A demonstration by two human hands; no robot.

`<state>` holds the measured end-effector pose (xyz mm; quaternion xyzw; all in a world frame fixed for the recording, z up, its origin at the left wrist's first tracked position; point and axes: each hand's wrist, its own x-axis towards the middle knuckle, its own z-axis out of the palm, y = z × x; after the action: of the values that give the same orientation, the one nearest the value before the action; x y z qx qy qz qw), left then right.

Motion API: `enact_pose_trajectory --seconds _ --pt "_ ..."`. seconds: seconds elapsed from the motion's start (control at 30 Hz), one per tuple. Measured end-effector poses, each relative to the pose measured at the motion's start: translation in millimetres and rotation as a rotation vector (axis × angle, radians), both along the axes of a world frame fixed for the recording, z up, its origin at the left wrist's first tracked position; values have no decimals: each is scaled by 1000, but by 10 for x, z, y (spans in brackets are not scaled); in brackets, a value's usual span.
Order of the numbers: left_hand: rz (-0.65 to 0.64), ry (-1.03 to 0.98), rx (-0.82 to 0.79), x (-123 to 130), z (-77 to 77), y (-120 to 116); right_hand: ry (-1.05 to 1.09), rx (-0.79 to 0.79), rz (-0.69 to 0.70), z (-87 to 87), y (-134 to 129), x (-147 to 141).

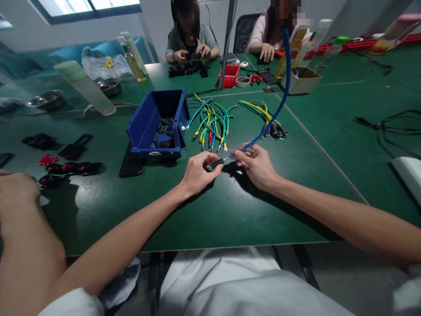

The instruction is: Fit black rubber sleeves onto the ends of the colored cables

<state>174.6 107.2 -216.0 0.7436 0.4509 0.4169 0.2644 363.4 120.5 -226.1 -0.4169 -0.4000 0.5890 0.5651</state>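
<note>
Between the fingers of my left hand [201,171] is a short black sleeve [217,163], its open end facing right. My right hand [257,166] pinches a blue wire [287,83] close to its metal lug, which points at the sleeve with its tip right by the opening. The wire's long end arches up and away above the table. Just beyond my hands lies a pile of yellow, green and blue wires [213,120] with ring lugs. To its right, a second bundle of wires [263,114] has black sleeves on the near ends.
A blue bin [154,151] holding black sleeves stands left of the wires, beside a black phone [130,162]. Black and red parts [75,168] lie farther left, near another person's arm [23,219]. Two people sit across the green table [204,219]. A red box [229,75] stands at the back.
</note>
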Motion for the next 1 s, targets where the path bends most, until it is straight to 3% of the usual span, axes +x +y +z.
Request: enact_pose_trajectory --seconds 0.3,0.67,1.0 --pt "-27 -23 25 -4 -23 1 21 -25 -3 23 -22 -15" --pt "-35 -137 -188 49 -51 -50 49 -22 25 10 -19 -4" --pt "-92 -240 -248 35 -68 -48 64 -66 34 53 -18 5"
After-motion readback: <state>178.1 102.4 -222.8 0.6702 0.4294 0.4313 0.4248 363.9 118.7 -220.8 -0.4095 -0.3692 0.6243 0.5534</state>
